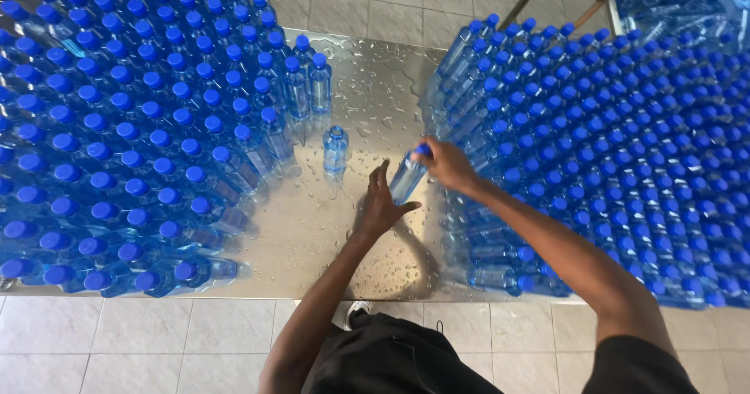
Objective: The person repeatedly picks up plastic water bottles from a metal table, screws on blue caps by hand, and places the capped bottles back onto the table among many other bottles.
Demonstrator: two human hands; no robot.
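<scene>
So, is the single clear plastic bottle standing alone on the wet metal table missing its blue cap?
No, the lone clear plastic bottle wears its blue cap, standing apart from both hands.

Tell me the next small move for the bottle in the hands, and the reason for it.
Probably carry the tilted bottle leftward and stand it upright beside the lone bottle. The right hand grips it at its blue cap, just clear of the right-hand mass of bottles, and the left hand is open against its lower body. Wet bare table lies between the two masses.

Bare forearms, black shirt, black trousers, white shoe [357,310]
</scene>
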